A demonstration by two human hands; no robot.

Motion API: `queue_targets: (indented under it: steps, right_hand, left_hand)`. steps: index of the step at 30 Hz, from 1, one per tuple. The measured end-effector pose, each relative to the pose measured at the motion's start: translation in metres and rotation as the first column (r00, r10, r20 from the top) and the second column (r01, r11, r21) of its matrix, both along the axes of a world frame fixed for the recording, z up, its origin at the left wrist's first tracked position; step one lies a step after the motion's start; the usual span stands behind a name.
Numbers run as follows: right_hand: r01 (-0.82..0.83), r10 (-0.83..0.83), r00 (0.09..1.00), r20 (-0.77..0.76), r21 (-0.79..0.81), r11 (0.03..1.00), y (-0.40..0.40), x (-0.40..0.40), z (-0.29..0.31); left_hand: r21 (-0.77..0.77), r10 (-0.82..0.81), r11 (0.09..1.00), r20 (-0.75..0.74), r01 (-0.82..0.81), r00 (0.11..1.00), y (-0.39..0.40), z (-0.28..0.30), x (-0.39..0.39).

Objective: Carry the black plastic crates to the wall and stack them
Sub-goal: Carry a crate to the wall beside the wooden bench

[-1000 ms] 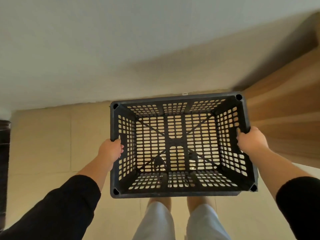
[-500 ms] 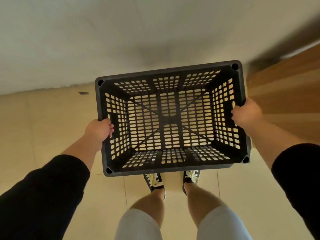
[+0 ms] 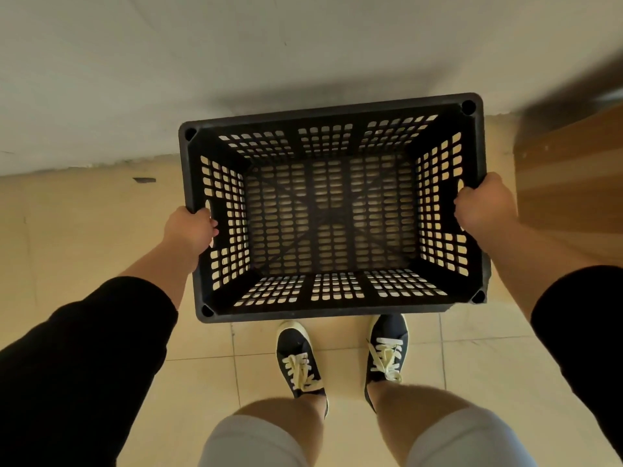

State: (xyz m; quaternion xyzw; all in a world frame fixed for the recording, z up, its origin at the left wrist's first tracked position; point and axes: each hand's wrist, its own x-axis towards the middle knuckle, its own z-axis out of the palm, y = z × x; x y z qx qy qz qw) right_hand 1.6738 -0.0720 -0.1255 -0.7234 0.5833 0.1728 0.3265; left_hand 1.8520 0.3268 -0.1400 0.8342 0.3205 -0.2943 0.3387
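Note:
A black plastic crate (image 3: pixel 332 214) with slotted walls and floor fills the middle of the view, open side up. My left hand (image 3: pixel 192 229) grips its left handle slot and my right hand (image 3: pixel 483 205) grips its right rim. The crate's far edge lies close to the white wall (image 3: pixel 236 62). Its floor looks dark, low over the tiled floor (image 3: pixel 84 230); I cannot tell whether it touches. No other crate shows.
A wooden panel (image 3: pixel 569 183) stands at the right, next to the crate and my right hand. My two feet in dark shoes (image 3: pixel 300 358) stand just behind the crate. A small dark mark (image 3: pixel 144 180) lies on the tiles by the wall's foot at the left.
The crate has gone down and toward the wall, with both hands still on it. My view has tipped down, so my shoes and legs show fully now.

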Motion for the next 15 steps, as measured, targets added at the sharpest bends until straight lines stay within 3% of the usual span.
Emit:
queue_targets:
  steps: [4,7,12,15]
  right_hand:
    - [-0.010,0.010,0.998,-0.058,0.016,1.000,0.001,0.003,0.007]
    - [-0.029,0.033,0.994,-0.103,0.041,0.999,0.007,0.009,0.025]
    - [-0.283,0.279,0.949,-0.144,-0.009,0.959,0.036,0.010,0.089]
    - [-0.467,0.465,0.877,-0.124,0.012,0.884,0.060,-0.004,0.140]
  left_hand:
    - [0.013,-0.073,0.997,-0.076,0.074,0.994,0.001,0.007,0.003]
    - [0.102,-0.228,0.964,-0.142,0.244,0.963,-0.002,0.026,-0.003]
    - [0.271,-0.494,0.804,-0.189,0.529,0.849,-0.012,0.085,-0.038]
    - [0.244,-0.635,0.694,-0.236,0.678,0.735,-0.033,0.141,-0.058]
